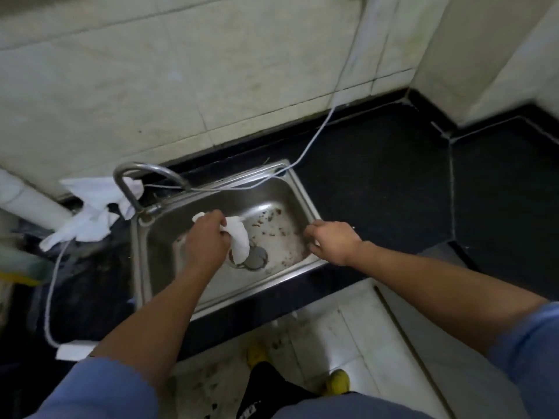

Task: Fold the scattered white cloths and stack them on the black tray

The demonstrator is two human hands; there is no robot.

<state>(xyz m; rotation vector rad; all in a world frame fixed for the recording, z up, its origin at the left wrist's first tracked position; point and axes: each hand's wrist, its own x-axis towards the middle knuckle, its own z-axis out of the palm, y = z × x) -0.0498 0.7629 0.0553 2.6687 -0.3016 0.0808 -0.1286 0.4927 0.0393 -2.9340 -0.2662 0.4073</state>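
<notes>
In the middle of the frame, the left hand grips a white cloth over a dirty metal sink. The right hand is at the sink's right edge with its fingers curled. More white cloths lie in a heap at the left, by the tap. A white cord runs across the black counter.

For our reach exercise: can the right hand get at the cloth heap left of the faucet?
Probably not easily: the cloth heap lies past the faucet and the left hand, across the sink from the right hand.
</notes>
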